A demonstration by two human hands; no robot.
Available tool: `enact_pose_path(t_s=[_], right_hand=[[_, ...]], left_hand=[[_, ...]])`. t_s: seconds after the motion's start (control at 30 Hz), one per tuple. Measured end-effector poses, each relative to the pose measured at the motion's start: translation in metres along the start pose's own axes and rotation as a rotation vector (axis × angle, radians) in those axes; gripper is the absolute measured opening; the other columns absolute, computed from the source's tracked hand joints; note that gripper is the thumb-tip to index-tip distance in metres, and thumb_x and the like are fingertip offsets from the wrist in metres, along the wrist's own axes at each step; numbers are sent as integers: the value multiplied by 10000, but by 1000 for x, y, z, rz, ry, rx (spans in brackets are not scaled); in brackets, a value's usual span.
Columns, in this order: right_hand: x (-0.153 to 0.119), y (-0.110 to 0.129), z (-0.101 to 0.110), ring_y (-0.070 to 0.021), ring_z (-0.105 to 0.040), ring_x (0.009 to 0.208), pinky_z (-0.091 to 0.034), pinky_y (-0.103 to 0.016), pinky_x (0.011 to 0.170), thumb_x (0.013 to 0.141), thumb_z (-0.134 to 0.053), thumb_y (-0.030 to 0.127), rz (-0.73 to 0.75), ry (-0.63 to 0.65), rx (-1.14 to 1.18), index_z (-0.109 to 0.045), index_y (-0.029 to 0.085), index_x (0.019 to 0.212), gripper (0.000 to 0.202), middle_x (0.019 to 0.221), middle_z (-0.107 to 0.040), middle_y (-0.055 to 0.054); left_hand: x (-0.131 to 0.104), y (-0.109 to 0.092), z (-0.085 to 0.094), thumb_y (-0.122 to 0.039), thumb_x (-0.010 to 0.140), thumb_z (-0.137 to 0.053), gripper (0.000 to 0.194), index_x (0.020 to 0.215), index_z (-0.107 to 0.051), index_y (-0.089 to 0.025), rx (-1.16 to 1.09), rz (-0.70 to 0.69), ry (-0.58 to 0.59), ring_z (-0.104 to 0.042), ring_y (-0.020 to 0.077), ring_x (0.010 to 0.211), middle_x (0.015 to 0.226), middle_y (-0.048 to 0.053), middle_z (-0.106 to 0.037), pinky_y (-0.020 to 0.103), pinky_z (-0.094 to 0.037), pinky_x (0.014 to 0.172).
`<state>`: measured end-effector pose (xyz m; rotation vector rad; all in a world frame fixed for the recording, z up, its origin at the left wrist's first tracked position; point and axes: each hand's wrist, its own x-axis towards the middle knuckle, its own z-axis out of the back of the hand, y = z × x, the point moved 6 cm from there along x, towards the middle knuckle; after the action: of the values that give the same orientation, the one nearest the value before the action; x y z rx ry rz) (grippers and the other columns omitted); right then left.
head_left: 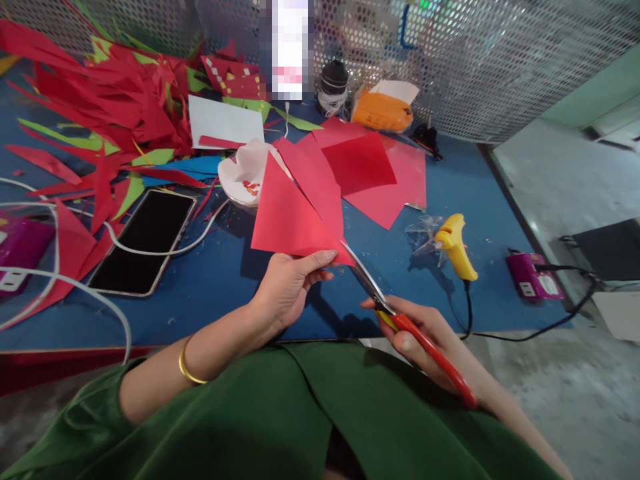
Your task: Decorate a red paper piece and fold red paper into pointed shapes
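My left hand (290, 287) pinches the lower edge of a sheet of red paper (300, 220), thumb on top and fingers beneath. The sheet is held above the table and has a long slit running in from its upper edge. In my right hand (420, 327) is a pair of scissors (380, 303) with red and yellow handles. Their blades meet the paper's lower right corner, just right of my left thumb. Behind the held sheet lie more pieces of red paper (385, 170). A white scalloped bowl (240, 170) with small red scraps inside is partly hidden by the sheet.
Red and green paper scraps (125, 100) heap at the back left. A black-screened phone (145, 243) lies under a white cable (195, 248). On the right are a yellow glue gun (456, 247) and a purple power socket (535, 277). A perforated metal panel (480, 60) stands behind.
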<state>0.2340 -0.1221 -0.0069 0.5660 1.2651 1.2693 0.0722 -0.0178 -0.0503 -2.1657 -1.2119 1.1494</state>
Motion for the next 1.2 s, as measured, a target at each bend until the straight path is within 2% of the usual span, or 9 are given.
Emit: enact_pose_path(t_s=[0.23, 0.43, 0.63, 0.77, 1.0, 1.2], right_hand=[[0, -13, -2, -82, -252, 524, -222, -237, 469, 844, -534, 748, -22, -17, -1, -621, 160, 1198, 692, 643, -387, 50], [0, -24, -6, -76, -251, 507, -200, -230, 451, 870, -555, 685, -58, -6, 67, -614, 169, 1197, 614, 644, -375, 52], [2, -29, -7, -80, -229, 498, -193, -242, 454, 864, -559, 687, -77, -45, 10, -655, 167, 1123, 589, 592, -306, 69], [3, -28, -8, -81, -227, 493, -186, -241, 450, 876, -553, 672, -58, -48, 4, -650, 175, 1146, 574, 585, -293, 74], [4, -14, -6, -89, -261, 521, -226, -243, 469, 879, -536, 677, -34, -45, -54, -645, 167, 1131, 580, 617, -363, 56], [1, -13, -6, -107, -372, 569, -307, -251, 518, 880, -514, 689, 62, -9, -60, -611, 166, 1204, 623, 711, -514, 11]], left_hand=[[0, 0, 1, -180, 571, -909, 187, 691, -780, -120, 4, -3, -15, -642, 112, 630, 728, 46, -751, 225, -540, 584], [-1, -1, 0, -179, 573, -908, 205, 730, -783, -140, 3, -12, -9, -670, 125, 673, 780, 44, -766, 225, -550, 592], [-1, 0, 1, -178, 570, -903, 202, 724, -778, -136, 13, 8, -22, -677, 133, 667, 742, 45, -757, 230, -549, 593], [-2, 0, 0, -180, 562, -907, 208, 722, -781, -139, -1, 14, -1, -684, 132, 689, 729, 35, -753, 215, -547, 597], [-2, 0, 1, -261, 588, -903, 214, 715, -776, -145, -5, 24, -8, -695, 146, 686, 747, 50, -760, 225, -528, 584], [-1, -1, 4, -253, 567, -914, 230, 717, -772, -152, 22, -4, -35, -680, 137, 662, 724, 36, -751, 236, -517, 588]])
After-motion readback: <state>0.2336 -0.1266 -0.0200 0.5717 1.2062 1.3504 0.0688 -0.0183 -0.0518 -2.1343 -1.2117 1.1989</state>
